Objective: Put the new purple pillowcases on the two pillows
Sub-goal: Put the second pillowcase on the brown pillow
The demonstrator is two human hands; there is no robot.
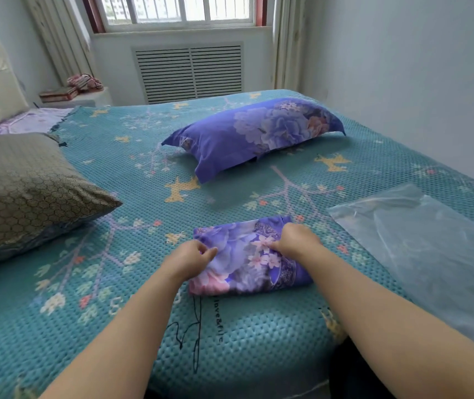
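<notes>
Two bare forearms reach forward from the bottom of the view, angled inward so that the hands come near each other but stay apart. The left hand (190,259) lies knuckles up with its fingers curled, thumb and fingertips pinching the left edge of the folded purple floral fabric pillowcase (247,260). The right hand (296,237), a little farther forward, is likewise turned back up with its fingers bent down and gripping the upper right part of that same cloth; its fingertips are hidden beneath the hand.
</notes>
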